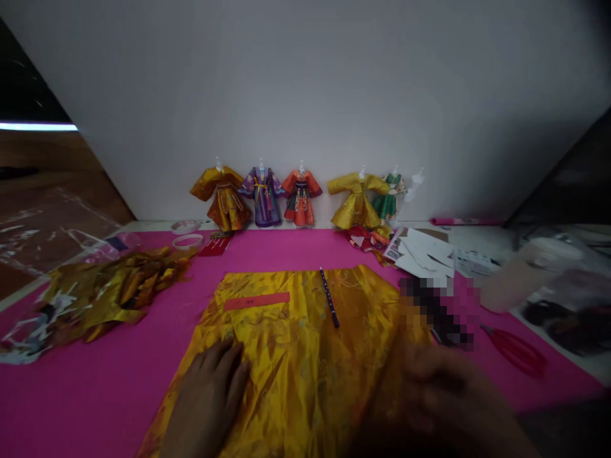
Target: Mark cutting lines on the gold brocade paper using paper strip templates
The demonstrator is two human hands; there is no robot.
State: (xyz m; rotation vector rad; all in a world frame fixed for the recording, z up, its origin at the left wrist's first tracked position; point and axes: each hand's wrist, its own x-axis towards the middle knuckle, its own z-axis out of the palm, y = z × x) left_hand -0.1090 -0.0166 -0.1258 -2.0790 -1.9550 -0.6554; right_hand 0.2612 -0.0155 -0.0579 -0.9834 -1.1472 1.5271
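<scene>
A sheet of shiny golden-yellow brocade fabric (281,362) lies in front of me, wrinkled in its lower part. My left hand (210,388) rests on its left side, fingers stretched out. At the right edge, my right hand (443,394) is closed with curled fingers on the fabric, which rises in a dark fold beside it; this hand is blurred by motion. On the fabric lie a red paper strip (256,301) at the upper left and a dark dotted pencil (329,298) near the upper middle.
A pink mat (95,388) covers the table. Fabric scraps (128,286) lie left, with tape rolls (188,241) behind. Small dressed doll forms (261,197) line the back wall. On the right are white paper pieces (424,251), red-handled scissors (518,353) and a pale bottle (520,273).
</scene>
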